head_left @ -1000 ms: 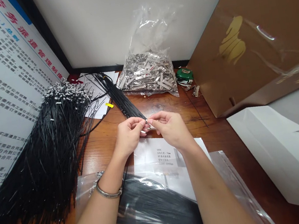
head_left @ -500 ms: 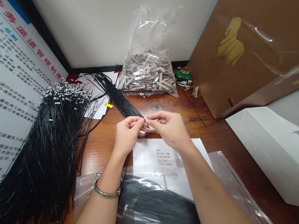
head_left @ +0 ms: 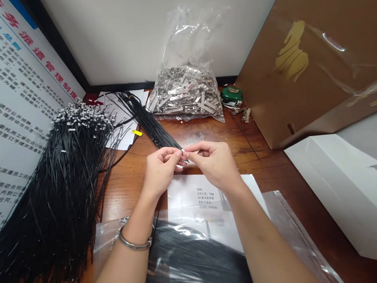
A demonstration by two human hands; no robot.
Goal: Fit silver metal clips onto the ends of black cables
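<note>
My left hand (head_left: 162,169) is closed in a pinch at the near end of a bundle of thin black wires (head_left: 158,129). Facing it, my right hand (head_left: 214,159) pinches thumb against forefinger at a small white piece (head_left: 183,151) by the wire ends. The fingertips of both hands almost meet there and partly hide it. Beyond the hands, the bundle runs back to a yellowish tie (head_left: 130,96). Under my forearms lies a clear plastic bag (head_left: 285,221) with more black wires (head_left: 194,249) inside.
At left lies a large heap of white-tipped black wires (head_left: 51,195). A clear bag of metal pieces (head_left: 184,90) stands by the wall, with a green tape measure (head_left: 231,95) beside it. A brown box (head_left: 320,55) and white box (head_left: 356,201) are at right. A printed sheet (head_left: 181,190) lies below my hands.
Both hands keep almost the same place and pinch. Only a slight shift of the right fingers shows at the wire ends.
</note>
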